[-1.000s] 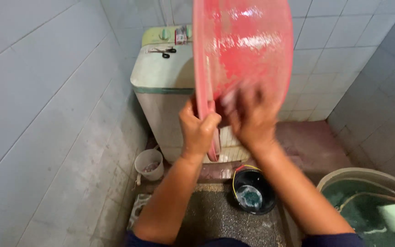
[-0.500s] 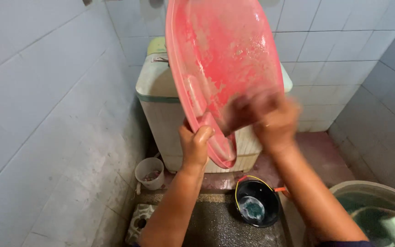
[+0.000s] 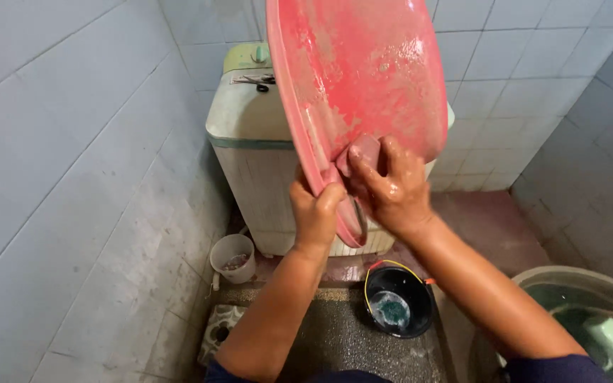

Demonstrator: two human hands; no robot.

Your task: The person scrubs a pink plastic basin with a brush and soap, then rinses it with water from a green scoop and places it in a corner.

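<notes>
A large pink plastic basin point(image 3: 370, 78) is held up on edge in front of me, its soapy inside facing right. My left hand point(image 3: 315, 211) grips the basin's lower rim. My right hand point(image 3: 388, 186) is wet and presses a small pink scrub pad point(image 3: 365, 151) against the basin's inner wall near the bottom. Behind the basin stands a pale green and white washing machine point(image 3: 250, 135).
A small white bucket point(image 3: 233, 257) sits on the floor by the left tiled wall. A black bucket point(image 3: 397, 301) with a yellow handle holds a green scrubber. A large grey tub point(image 3: 562, 280) of greenish water stands at lower right. A floor drain point(image 3: 219, 328) lies below left.
My right hand has slid down and left across the basin's inside to its lower part. The basin has tilted slightly, with my left hand still on the rim.
</notes>
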